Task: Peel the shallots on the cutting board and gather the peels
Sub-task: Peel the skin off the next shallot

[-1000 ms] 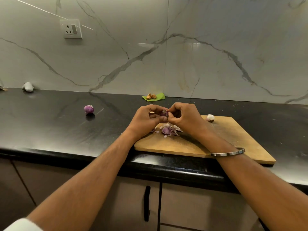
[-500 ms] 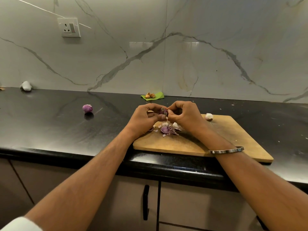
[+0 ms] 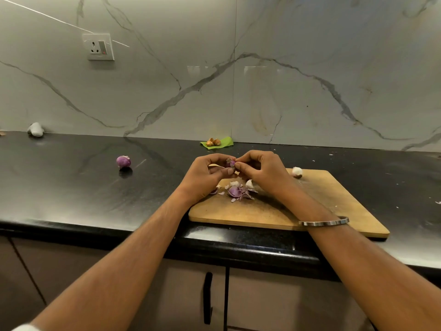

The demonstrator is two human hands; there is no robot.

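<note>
A small purple shallot is held just above the far left part of the wooden cutting board. My left hand grips it from the left, thumb and fingers curled round it. From the right, my right hand pinches its skin at the top with fingertips. Below the hands a small heap of purple and white peels lies on the board. A white peeled piece sits at the board's far edge.
Another purple shallot lies on the black counter to the left. A green leaf with brown bits rests by the marble wall. A grey lump sits far left. Cabinet doors hang below the counter edge.
Both hands have stayed together over the board, working at the shallot's skin; the fingers shift slightly. The view has drifted a little.
</note>
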